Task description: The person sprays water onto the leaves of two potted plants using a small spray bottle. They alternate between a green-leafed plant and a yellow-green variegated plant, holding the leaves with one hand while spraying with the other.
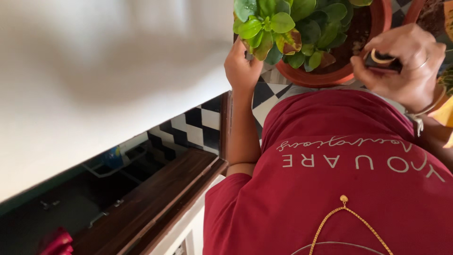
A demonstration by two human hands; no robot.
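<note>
the person's left hand (241,68) is curled against the near rim of a terracotta pot (330,75), its fingers tucked under the foliage; whether it clasps a stem, a leaf or the rim itself cannot be told, as the leaves hide the fingertips. the right hand (406,63) is clenched around a small dark object with a pale ring-shaped end (381,59), pinched between thumb and fingers; what kind of thing it is cannot be told. that object sits just over the pot's right rim, level with the left hand and well apart from it.

the pot holds dark soil (358,33) and a leafy green plant (288,26) with a few yellowed, reddish leaves nearest the left hand. a second terracotta pot (427,14), also holding soil, shows just beyond the right hand at the frame edge.

below both hands lies the person's red shirt (330,189) with a gold chain (347,217). under the pot is black-and-white chequered tile (264,94).
</note>
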